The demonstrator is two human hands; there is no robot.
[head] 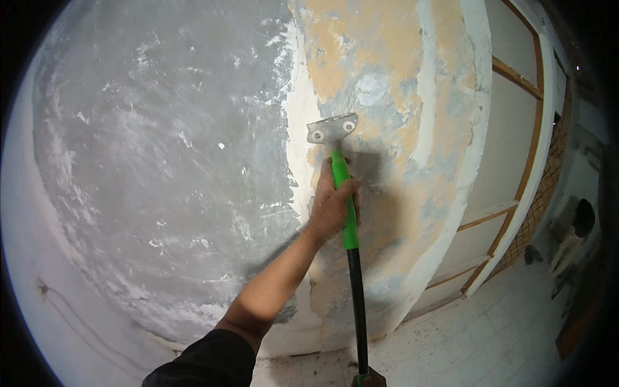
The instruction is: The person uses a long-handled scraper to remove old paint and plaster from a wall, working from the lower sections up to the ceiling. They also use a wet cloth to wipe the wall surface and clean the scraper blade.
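A long-handled scraper [357, 290] with a black shaft and green grips stands almost upright before the wall. My left hand [333, 203] is wrapped around its upper green grip, just below the head. At the bottom edge of the view my right hand [375, 379], mostly cut off, grips the lower green part. The metal scraper head [332, 129], with two bolts, lies over the edge between a white strip [301, 106] and patchy orange and grey paint [367, 29]. Whether its blade touches the wall cannot be told.
Bare grey plaster [184, 145] with white flecks spans the left. To the right stands a white-panelled frame with brown wooden strips [517, 80]. A cable [72, 309] hangs at lower left. Tiled floor [478, 334] lies below; a dark-haired person [583, 217] appears at far right.
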